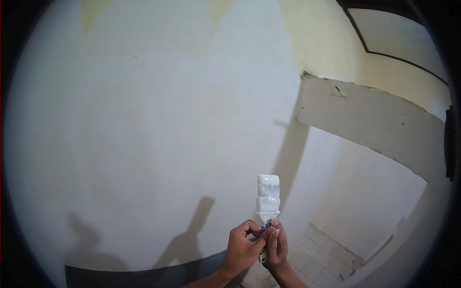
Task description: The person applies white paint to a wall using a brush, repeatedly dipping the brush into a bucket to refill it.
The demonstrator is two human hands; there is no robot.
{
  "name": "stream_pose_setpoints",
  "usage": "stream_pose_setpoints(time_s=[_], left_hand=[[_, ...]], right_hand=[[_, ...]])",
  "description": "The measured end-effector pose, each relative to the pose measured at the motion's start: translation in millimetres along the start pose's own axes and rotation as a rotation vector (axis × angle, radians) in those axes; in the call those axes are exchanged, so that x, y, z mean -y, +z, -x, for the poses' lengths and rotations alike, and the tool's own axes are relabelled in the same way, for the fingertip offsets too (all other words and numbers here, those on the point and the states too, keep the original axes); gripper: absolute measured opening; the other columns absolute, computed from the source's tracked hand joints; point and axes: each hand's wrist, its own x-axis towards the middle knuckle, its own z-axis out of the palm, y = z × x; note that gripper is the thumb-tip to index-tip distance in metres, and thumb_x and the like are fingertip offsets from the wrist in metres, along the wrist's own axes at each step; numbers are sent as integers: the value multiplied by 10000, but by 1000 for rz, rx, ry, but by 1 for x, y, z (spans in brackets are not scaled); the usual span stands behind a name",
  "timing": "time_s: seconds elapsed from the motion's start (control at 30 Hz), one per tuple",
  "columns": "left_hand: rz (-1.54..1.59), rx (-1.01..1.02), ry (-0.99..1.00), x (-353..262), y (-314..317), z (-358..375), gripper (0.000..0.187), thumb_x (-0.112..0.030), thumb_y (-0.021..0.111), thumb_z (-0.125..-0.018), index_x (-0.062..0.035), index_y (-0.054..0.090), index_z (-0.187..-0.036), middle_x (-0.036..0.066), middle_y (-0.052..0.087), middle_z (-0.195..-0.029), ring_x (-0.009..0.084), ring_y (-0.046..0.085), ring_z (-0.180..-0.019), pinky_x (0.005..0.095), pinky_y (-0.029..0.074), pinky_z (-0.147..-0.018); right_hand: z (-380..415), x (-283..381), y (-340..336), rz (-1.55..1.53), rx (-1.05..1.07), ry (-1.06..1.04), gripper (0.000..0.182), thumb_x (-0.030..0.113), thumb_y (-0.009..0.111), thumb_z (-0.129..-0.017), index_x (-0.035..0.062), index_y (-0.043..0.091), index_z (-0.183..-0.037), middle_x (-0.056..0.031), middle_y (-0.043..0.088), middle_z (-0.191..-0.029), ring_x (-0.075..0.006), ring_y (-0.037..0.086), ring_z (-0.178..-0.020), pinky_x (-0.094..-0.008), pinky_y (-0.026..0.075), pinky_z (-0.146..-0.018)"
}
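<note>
A paintbrush (268, 196) stands upright in front of the wall, bristles up and thickly coated in white paint. My left hand (246, 248) is closed on its handle, thumb and fingertips pinched together. From the other side my right hand (277, 246) also grips the handle, with white paint on its fingers. A bit of blue shows between the fingertips, and the handle's end peeks out below; the rest of the handle is hidden by the hands.
A large wall (168, 120) is mostly white, with yellowish patches along its top. At right, a rough grey beam (370, 113) spans an opening to a tiled floor (317, 252). A dark grey band (144, 278) runs along the wall's bottom. Shadows fall on the wall.
</note>
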Motion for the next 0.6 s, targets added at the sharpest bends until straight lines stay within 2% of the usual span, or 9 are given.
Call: stream_pose_setpoints(time_s=[0.13,0.23,0.37,0.47,0.6], left_hand=[[-89,-142,201,-15,-1,13,220,-149,692,-989,32,645,-874,36,675,-810,78,586,-810,258,491,-760],[-163,-144,288,-16,-38,-5,245,-169,621,-1034,57,674,-957,76,713,-893,109,614,-840,269,499,-796],[-390,-61,529,-54,-77,-9,256,-178,602,-1038,56,705,-1052,128,725,-1012,167,668,-888,304,515,-840],[-470,-139,639,-81,-101,-15,252,-177,601,-1032,50,710,-1045,136,728,-1012,190,691,-903,327,529,-836],[-627,-166,851,-150,-131,-18,229,-152,613,-992,38,702,-902,123,721,-890,201,689,-831,323,533,-797]], right_hand=[[-12,-1,12,-116,-42,-75,275,-51,675,-917,-124,618,-1176,-334,629,-1236,-478,676,-1109,-486,619,-893],[-44,4,41,-148,-65,-120,281,-27,690,-919,-117,625,-1176,-339,633,-1239,-470,680,-1109,-467,622,-892],[-88,12,55,-211,-111,-216,295,-30,709,-899,-94,650,-1180,-312,633,-1266,-445,682,-1122,-432,626,-886],[-130,12,61,-262,-148,-298,290,-33,722,-887,-76,674,-1170,-270,639,-1289,-403,682,-1143,-410,619,-907],[-210,26,67,-385,-291,-319,293,-61,732,-873,-63,690,-1162,-251,643,-1307,-357,674,-1173,-403,608,-941]])
